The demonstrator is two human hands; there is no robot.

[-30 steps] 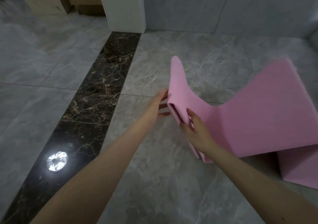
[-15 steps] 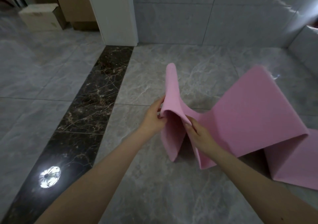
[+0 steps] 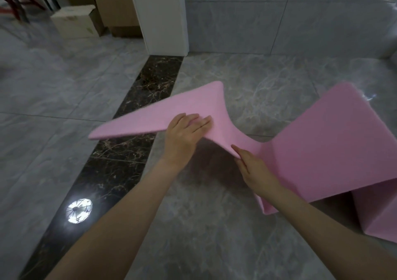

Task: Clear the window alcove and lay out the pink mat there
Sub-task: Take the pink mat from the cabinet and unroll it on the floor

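Note:
A pink folding mat [image 3: 322,150] zigzags across the grey marble floor, part unfolded, with raised creases at the right. Its leftmost panel is lifted and swung out to the left, its tip over the dark floor strip. My left hand [image 3: 184,135] grips that panel at its near edge, fingers lying on top. My right hand [image 3: 255,172] holds the near edge of the mat at the fold just right of it, with the fingertips under the edge. The window alcove is not in view.
A white pillar [image 3: 161,15] and a grey tiled wall [image 3: 279,15] close off the back. Cardboard boxes [image 3: 96,15] stand behind the pillar at the upper left. A dark marble strip [image 3: 120,155] runs diagonally across the floor, with a bright lamp reflection [image 3: 79,210].
The leftmost panel was folded upright; my left hand took it and swung it open to the left, nearly flat. My right hand stayed on the fold.

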